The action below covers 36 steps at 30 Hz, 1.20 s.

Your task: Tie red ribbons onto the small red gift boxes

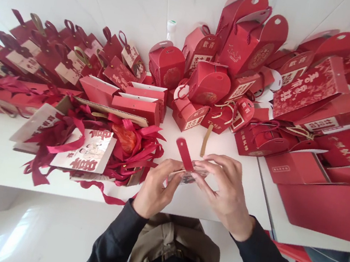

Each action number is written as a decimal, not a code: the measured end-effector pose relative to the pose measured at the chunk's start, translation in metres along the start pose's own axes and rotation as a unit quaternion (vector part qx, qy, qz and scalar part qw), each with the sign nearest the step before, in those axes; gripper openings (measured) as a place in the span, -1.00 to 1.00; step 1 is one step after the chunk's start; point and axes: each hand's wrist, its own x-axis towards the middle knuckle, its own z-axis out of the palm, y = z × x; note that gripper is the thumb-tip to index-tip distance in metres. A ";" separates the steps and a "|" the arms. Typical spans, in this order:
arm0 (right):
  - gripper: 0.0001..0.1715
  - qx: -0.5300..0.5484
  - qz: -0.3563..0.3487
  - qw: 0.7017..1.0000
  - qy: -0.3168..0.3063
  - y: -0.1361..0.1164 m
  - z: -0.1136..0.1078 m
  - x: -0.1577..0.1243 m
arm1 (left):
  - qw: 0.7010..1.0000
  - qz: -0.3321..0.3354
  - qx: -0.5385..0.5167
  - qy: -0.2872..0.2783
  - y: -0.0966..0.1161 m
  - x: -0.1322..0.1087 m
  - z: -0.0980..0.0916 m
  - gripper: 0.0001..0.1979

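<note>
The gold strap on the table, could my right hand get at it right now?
Probably yes: the gold strap lies just past the right hand, with nothing seen covering it. That hand is holding the printed piece, though, and would likely need to let go first.

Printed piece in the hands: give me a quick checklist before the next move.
1. Left-hand grip on the printed piece: ok, pinching it.
2. Right-hand grip: ok, fingers at the piece's right end.
3. Red strap, far end free: ok.
4. Red strap fastened at its base: cannot tell, too small to see.
5. Space by the right-hand grip clear: not ok, gold strap lies close.
6. Ribbons all inside the open carton: not ok, some spill out.
</note>
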 end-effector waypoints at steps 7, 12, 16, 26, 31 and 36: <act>-0.85 0.081 0.030 0.995 -0.048 -0.010 -0.013 -0.009 | 1.000 0.017 0.003 -0.003 0.008 -0.004 0.005 -0.89; -0.84 0.129 0.087 0.983 -0.098 -0.010 -0.029 -0.012 | 0.999 0.028 -0.016 -0.025 0.013 -0.005 0.007 -0.83; -0.48 0.192 0.153 0.953 -0.178 0.004 -0.038 -0.003 | 0.995 0.039 -0.029 -0.092 0.017 -0.009 0.005 -0.78; -0.34 0.147 -0.020 0.964 -0.219 0.018 -0.035 0.028 | 0.987 0.012 -0.040 -0.155 0.019 -0.012 0.002 -0.82; -0.71 0.099 -0.064 0.969 -0.215 0.017 -0.036 0.031 | 0.987 0.016 -0.046 -0.153 0.020 -0.010 0.001 -0.80; -0.76 0.167 0.088 0.963 -0.193 0.013 -0.043 0.020 | 0.989 0.016 -0.054 -0.138 0.020 -0.011 0.001 -0.83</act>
